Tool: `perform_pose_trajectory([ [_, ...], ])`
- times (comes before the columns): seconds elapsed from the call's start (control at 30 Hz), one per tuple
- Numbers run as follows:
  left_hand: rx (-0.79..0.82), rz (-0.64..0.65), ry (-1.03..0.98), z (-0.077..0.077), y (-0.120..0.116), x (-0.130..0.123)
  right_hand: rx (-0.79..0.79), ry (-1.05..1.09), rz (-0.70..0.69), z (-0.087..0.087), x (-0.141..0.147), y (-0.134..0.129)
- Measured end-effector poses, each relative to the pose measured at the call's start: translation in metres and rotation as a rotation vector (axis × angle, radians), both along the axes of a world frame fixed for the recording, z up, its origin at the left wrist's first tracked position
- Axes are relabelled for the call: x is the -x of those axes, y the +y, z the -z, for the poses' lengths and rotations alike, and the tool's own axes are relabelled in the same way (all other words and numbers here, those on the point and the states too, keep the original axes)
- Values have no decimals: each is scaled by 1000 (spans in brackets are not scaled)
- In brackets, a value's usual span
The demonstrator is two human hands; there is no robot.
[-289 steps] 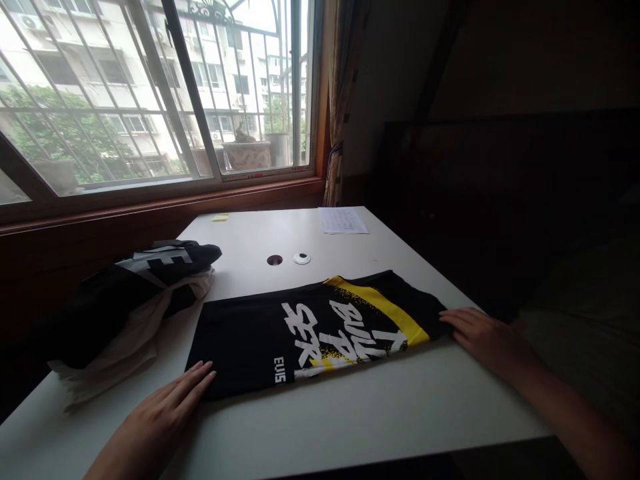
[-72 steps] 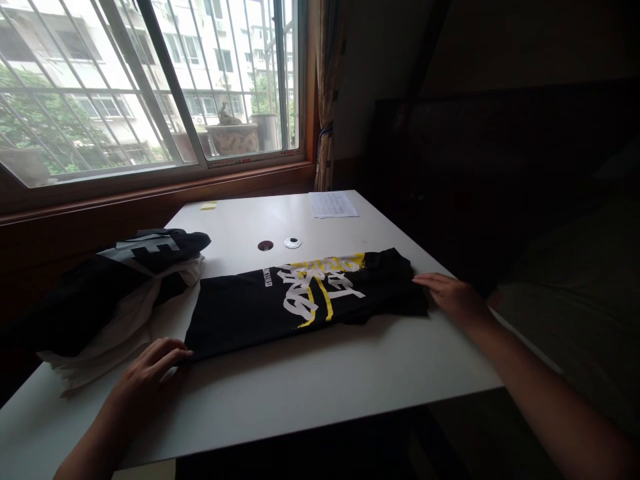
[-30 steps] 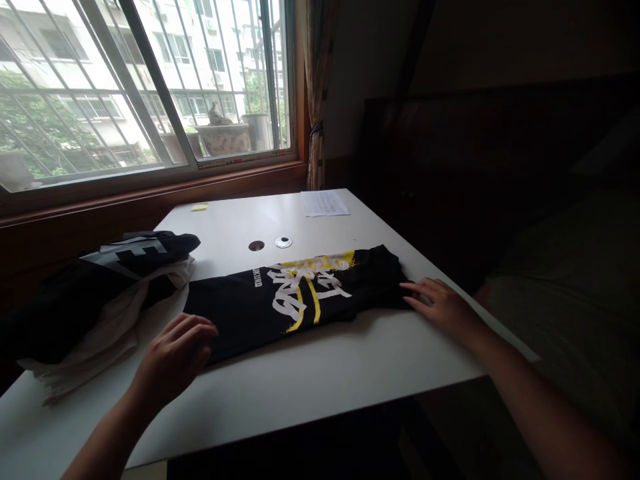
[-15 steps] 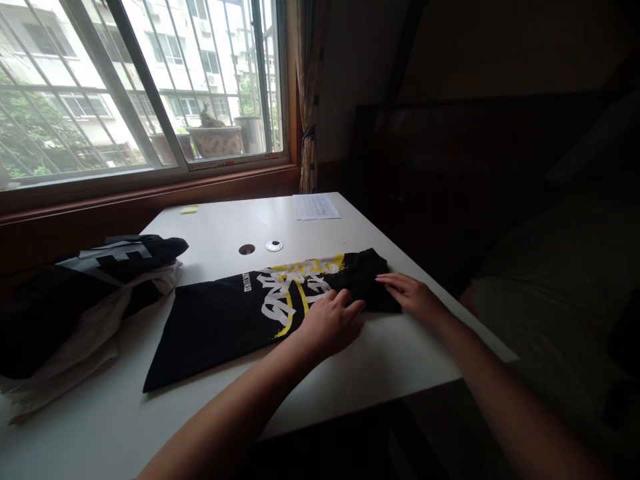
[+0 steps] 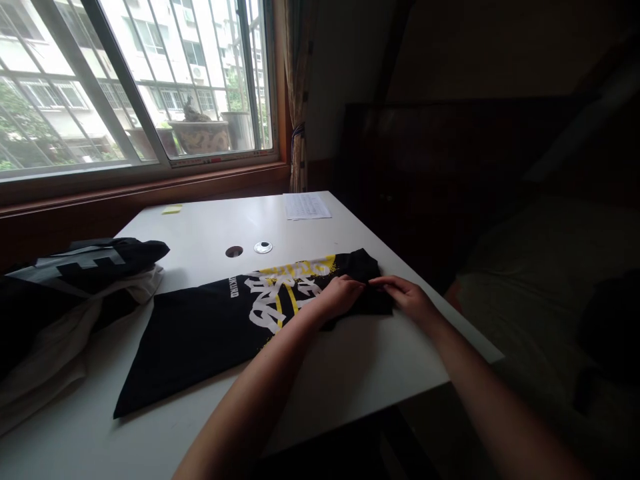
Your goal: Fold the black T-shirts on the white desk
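Observation:
A black garment [image 5: 195,333] with white lettering and yellow print lies folded into a long strip across the white table. My left hand [image 5: 341,297] rests on its right part, beside the lettering, with the fingers bent together on the dark cloth. From the right, my right hand [image 5: 404,293] reaches the garment's right end, thumb and forefinger pressed together at the cloth. The two hands' fingertips are close to each other. Part of the print is hidden behind my left hand and forearm.
Black and light clothes [image 5: 75,300] are heaped at the table's left. Papers [image 5: 307,206] and a yellow note [image 5: 172,209] lie at the back of the table [image 5: 320,400]. A round hole and a silver cover [image 5: 263,247] sit behind the garment.
My left hand has moved forward and right over the cloth, nearer my right hand. The view has shifted, so the table and garment appear further left.

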State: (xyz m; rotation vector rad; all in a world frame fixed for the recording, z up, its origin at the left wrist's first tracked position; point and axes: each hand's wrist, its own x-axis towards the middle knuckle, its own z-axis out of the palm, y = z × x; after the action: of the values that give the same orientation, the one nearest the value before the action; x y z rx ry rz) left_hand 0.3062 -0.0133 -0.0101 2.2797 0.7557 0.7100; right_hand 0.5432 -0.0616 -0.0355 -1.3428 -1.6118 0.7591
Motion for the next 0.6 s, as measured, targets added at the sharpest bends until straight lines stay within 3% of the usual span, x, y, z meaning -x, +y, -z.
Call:
perform_pose_trajectory([
  [0.13,113,-43,-105,-2,6,15,-38,-78,62,-4,3,-3],
  [0.33,433,-97,-436,-9,10,39,-43,-307,67,-10,9,-3],
  [0.6,366,-39,-518,-18,5,41,46,-343,-41,-20,19,8],
])
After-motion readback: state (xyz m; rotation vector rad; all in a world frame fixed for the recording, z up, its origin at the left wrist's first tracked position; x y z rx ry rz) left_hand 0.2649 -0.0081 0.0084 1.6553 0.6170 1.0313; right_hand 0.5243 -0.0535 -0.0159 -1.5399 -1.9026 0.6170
